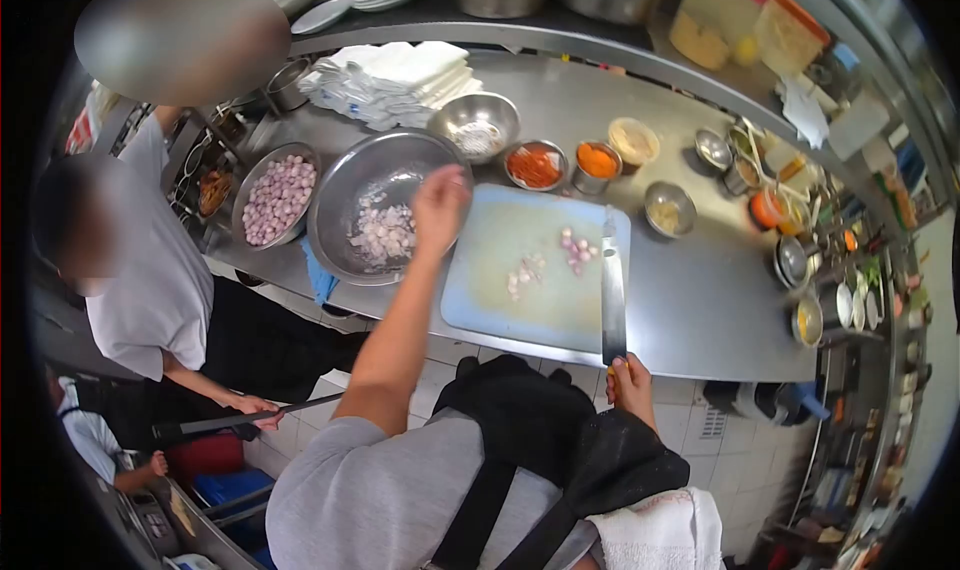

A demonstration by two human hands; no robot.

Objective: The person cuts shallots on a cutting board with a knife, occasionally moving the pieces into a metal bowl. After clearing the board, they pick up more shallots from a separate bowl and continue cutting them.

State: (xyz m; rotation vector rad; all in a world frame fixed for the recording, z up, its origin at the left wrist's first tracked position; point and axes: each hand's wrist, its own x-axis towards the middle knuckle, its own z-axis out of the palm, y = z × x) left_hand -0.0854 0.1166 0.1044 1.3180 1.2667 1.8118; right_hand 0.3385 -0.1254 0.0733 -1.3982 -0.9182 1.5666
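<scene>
My left hand (440, 208) is over the right side of a large steel bowl (335, 220), its fingers blurred; whether it holds anything cannot be made out. Chopped shallots (385, 232) lie in that bowl. My right hand (630, 385) grips the handle of a broad knife (613, 300), whose blade rests over the right edge of a pale blue cutting board (480, 300). On the board are a small group of whole peeled shallots (578, 252) close to the blade and a cut pile (525, 275) to their left.
At left is a bowl of whole shallots (280, 200), beside a co-worker (150, 270) holding a dark long handle. Behind the board stand bowls of red spice (535, 165) and orange powder (597, 160). A small steel bowl (670, 210) sits right. Folded cloths (390, 80) lie behind.
</scene>
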